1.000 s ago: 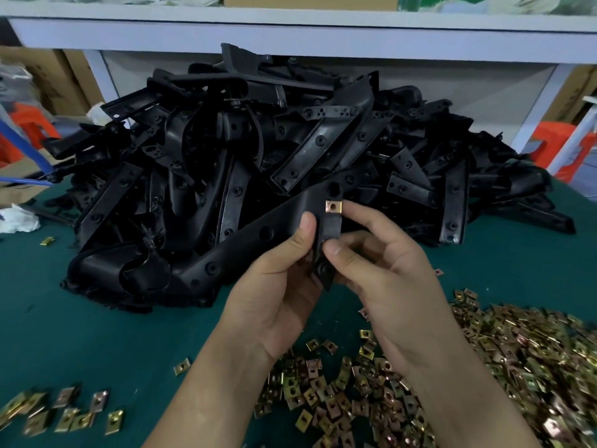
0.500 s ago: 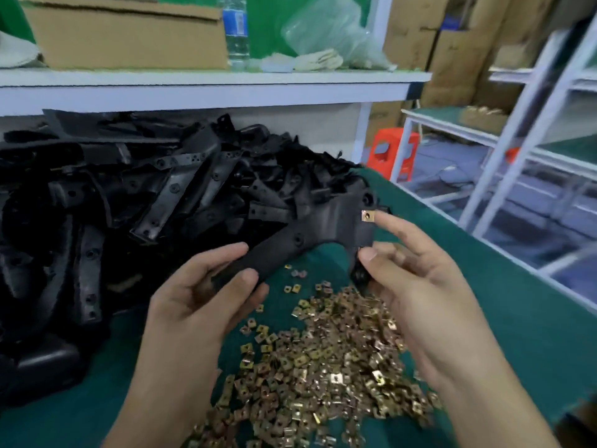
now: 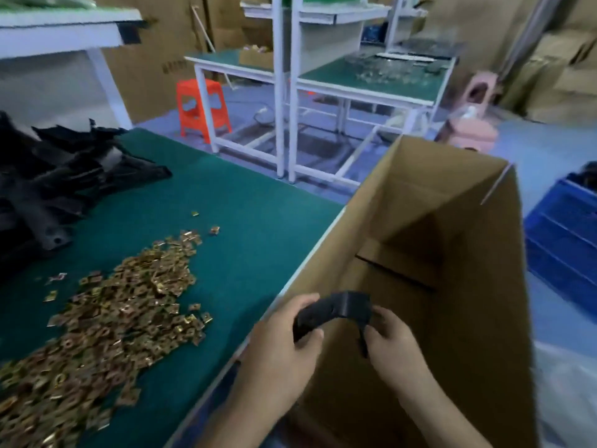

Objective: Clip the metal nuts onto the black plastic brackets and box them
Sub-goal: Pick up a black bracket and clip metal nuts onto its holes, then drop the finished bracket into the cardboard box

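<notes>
A curved black plastic bracket hangs over the open mouth of a tall cardboard box that stands at the table's right edge. My left hand grips the bracket's left end and my right hand pinches its right end. The nut clipped on it is hidden from view. A wide heap of brass-coloured metal nuts lies on the green table. The pile of black brackets sits at the far left.
A blue plastic crate stands on the floor right of the box. Beyond the table are white-framed benches, an orange stool, a pink object and stacked cartons.
My view has swung right from the bracket pile to the box. Both hands carried the bracket off the table and now hold it over the box opening.
</notes>
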`<state>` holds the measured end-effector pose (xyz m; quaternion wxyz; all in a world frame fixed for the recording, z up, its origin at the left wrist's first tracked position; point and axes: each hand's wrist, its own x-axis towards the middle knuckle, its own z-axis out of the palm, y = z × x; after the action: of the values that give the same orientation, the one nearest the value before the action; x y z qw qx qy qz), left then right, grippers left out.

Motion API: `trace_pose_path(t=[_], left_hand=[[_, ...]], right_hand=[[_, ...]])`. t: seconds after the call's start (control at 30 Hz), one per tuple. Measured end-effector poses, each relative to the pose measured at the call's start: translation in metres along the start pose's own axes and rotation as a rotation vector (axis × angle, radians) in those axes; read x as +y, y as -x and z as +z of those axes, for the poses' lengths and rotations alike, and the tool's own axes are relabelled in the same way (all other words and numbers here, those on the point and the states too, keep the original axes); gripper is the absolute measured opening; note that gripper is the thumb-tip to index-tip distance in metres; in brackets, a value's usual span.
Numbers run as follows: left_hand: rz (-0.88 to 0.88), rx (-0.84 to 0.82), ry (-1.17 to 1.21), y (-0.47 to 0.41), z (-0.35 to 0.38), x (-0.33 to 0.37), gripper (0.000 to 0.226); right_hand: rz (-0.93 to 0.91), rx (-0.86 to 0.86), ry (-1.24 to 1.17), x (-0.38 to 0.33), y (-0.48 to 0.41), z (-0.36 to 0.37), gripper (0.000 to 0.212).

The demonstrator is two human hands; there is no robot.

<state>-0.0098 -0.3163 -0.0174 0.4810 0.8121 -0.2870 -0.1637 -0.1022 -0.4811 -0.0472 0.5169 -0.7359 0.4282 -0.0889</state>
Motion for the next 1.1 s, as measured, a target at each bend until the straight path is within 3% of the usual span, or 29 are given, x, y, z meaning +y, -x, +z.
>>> trace_pose_path(t=[0.07, 0.17, 0.3, 0.37, 0.43, 0.57, 0.73, 0.83, 0.93, 1.0, 1.1], left_hand=[[-0.037, -0.090, -0.145, -0.002, 0.011, -0.010, 0.054], [-0.090, -0.141, -0.129, 0.002, 0.008, -0.017, 0.058], [-0.001, -0.014, -0.009, 0.014, -0.026, -0.014, 0.043], [0.040, 0.098, 0.038, 0.021, -0.052, -0.013, 0.037], [0.039, 0.252, 0.041, 0.029, -0.084, -0.017, 0.034], [-0.069, 0.671, 0.089, 0.053, -0.159, -0.042, 0.037], [-0.334, 1.076, -0.002, 0.094, -0.258, -0.086, 0.036], [-0.492, 1.267, -0.259, 0.122, -0.298, -0.110, 0.048], [-0.680, 1.182, -0.503, 0.141, -0.321, -0.130, 0.061], [-0.770, 1.080, -0.558, 0.148, -0.330, -0.141, 0.064], [-0.743, 1.036, -0.645, 0.155, -0.332, -0.151, 0.057]], right_hand=[[0.041, -0.138, 0.238, 0.025, 0.000, -0.001, 0.038], [0.033, -0.303, 0.474, 0.028, 0.011, 0.007, 0.034], [-0.051, -0.226, 0.560, -0.007, 0.023, 0.036, 0.037], [-0.243, -0.142, 0.416, -0.033, 0.033, 0.052, 0.030], [-0.455, -0.074, 0.280, -0.060, 0.045, 0.069, 0.041], [-0.809, -0.086, 0.223, -0.116, 0.069, 0.120, 0.049], [-0.933, -0.469, 0.238, -0.172, 0.089, 0.224, 0.038], [-0.932, -0.692, 0.312, -0.207, 0.109, 0.293, 0.057], [-0.918, -0.802, 0.277, -0.242, 0.136, 0.352, 0.086], [-1.033, -0.773, 0.353, -0.260, 0.148, 0.387, 0.103], [-1.225, -0.669, 0.509, -0.279, 0.157, 0.425, 0.097]])
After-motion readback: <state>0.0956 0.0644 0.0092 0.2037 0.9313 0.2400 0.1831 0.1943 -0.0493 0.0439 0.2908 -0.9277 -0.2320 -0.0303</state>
